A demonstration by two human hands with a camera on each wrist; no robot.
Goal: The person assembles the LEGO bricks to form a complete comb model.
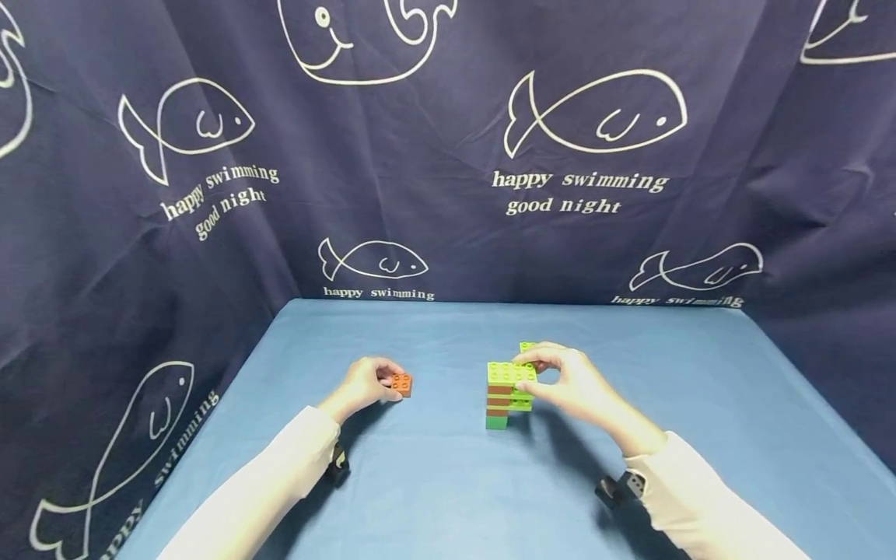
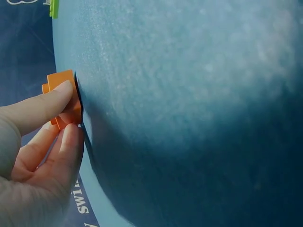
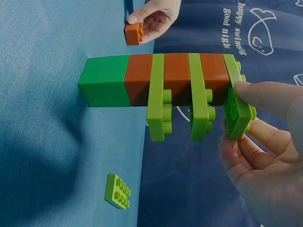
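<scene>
In the head view my left hand (image 1: 367, 381) pinches a small orange toy brick (image 1: 401, 384) between thumb and fingers, at or just above the blue table. To its right stands a brick tower (image 3: 176, 79). Its base is a dark green block (image 3: 105, 81), with orange-brown bricks and light green plates alternating above. The plates jut out to one side like steps. My right hand (image 1: 577, 385) grips the overhanging end of the topmost light green plate (image 1: 501, 373), thumb on one side and fingers on the other. That plate lies on the uppermost orange-brown brick.
A loose light green plate (image 3: 117, 191) lies studs up on the table (image 1: 434, 482), behind the tower and partly hidden by the right hand in the head view. A dark blue curtain (image 1: 448, 155) with white fish drawings hangs behind the table and along its sides.
</scene>
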